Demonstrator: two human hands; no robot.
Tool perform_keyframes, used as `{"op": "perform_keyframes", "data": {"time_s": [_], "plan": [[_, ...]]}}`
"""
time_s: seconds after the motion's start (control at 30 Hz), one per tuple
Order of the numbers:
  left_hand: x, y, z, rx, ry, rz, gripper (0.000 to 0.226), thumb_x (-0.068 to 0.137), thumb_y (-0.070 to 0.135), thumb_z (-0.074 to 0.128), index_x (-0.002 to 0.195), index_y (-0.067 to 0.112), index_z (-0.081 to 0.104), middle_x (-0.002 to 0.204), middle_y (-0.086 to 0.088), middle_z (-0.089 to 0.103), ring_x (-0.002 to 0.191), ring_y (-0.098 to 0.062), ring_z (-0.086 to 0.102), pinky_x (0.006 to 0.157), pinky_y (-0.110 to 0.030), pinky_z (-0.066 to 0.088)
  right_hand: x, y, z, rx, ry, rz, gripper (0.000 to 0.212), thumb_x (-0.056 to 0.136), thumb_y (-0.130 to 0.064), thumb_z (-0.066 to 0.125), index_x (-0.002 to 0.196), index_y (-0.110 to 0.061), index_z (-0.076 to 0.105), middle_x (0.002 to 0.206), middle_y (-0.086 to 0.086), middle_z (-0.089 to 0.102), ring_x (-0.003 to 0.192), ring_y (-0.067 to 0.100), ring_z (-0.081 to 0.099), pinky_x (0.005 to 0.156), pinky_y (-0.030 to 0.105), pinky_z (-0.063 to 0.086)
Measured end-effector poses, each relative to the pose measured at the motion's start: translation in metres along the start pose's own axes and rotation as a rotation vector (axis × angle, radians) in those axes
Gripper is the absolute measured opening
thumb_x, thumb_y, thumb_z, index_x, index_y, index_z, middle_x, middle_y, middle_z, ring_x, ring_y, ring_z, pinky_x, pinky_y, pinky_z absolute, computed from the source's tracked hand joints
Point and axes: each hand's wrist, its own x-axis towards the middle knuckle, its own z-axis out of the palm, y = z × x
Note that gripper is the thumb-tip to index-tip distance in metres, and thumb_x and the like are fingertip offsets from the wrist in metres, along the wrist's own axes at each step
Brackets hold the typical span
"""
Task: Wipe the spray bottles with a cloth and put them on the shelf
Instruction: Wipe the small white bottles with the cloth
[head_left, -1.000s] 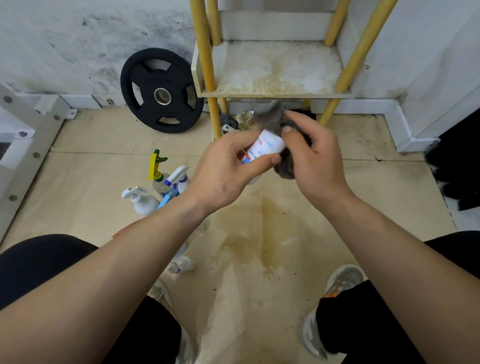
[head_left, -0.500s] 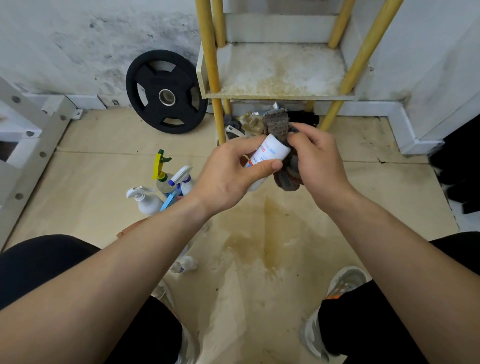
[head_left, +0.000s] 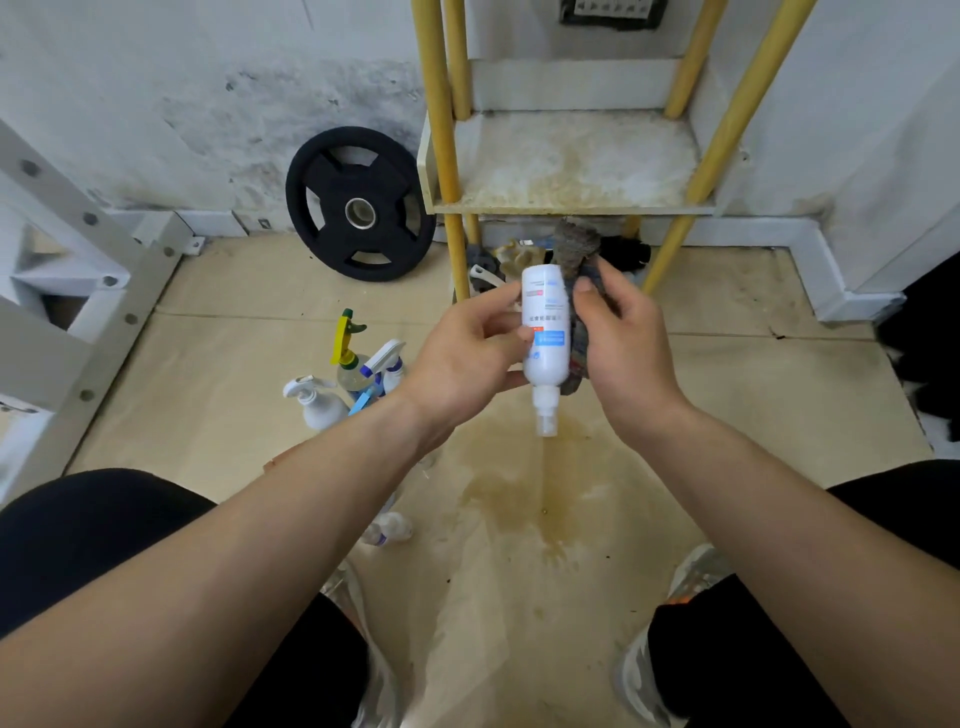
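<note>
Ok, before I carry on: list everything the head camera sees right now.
spray bottle: 1, white with blue label, nozzle down, held mid-frame
cloth: 1, grey, against that bottle's right side
trigger spray bottles: 3 visible, white, yellow-topped, blue-and-white-topped, standing together on floor, left
small bottle: 1, pale, lying on floor by left forearm
shelf: 1, yellow posts, stained whitish board, against back wall
weight plate: 1, black, leaning on wall left of shelf
rags: count unclear, grey and yellowish, floor under shelf
metal frame: 1, white, far left
shoes: 2, grey, bottom
left hand: grips spray bottle
right hand: holds cloth
</note>
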Motion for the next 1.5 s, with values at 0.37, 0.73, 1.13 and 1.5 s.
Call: {"op": "perform_keyframes", "data": {"time_s": [0.37, 0.73, 1.13, 1.5], "plan": [[-0.020, -0.001, -0.009, -0.020, 0.460, -0.024, 0.017, 0.096, 0.012, 0.069, 0.112, 0.006, 0.070, 0.103, -0.021, 0.074, 0.083, -0.031, 0.076, 0.066, -0.030, 0.062, -0.036, 0.001, 0.015, -0.087, -0.137, -0.108, 0.041, 0.100, -0.014, 0.051, 0.130, -0.036, 0.066, 0.103, -0.024, 0.072, 0.090, 0.014, 0.068, 0.076, 0.041, 0.055], [-0.051, -0.030, -0.022, 0.757, 0.235, 0.449, 0.047, 0.084, 0.017, 0.082, 0.127, 0.023, 0.063, 0.123, 0.008, 0.055, 0.087, -0.006, 0.063, 0.079, -0.018, 0.053, -0.031, -0.006, 0.010, 0.223, -0.270, 0.311, 0.030, 0.101, -0.008, 0.051, 0.086, -0.012, 0.076, 0.086, 0.011, 0.074, 0.080, 0.024, 0.070, 0.068, 0.034, 0.058], [-0.096, -0.084, -0.087, 0.590, 0.550, -0.035, 0.026, 0.078, 0.034, 0.082, 0.092, 0.035, 0.060, 0.090, 0.010, 0.069, 0.080, -0.010, 0.068, 0.072, -0.029, 0.055, -0.059, 0.014, 0.065, -0.248, -0.605, 0.044, 0.020, 0.098, -0.020, 0.059, 0.099, -0.027, 0.077, 0.095, -0.004, 0.077, 0.097, 0.018, 0.071, 0.097, 0.044, 0.053], [-0.078, -0.195, -0.108, 0.559, 0.513, -0.239, 0.017, 0.089, 0.033, 0.074, 0.099, 0.023, 0.065, 0.092, 0.008, 0.067, 0.101, -0.018, 0.066, 0.078, -0.029, 0.048, -0.034, 0.116, 0.076, -0.772, -0.671, 0.307, 0.026, 0.099, -0.016, 0.047, 0.089, -0.010, 0.070, 0.083, 0.010, 0.074, 0.069, 0.024, 0.072, 0.050, 0.020, 0.053]]}}
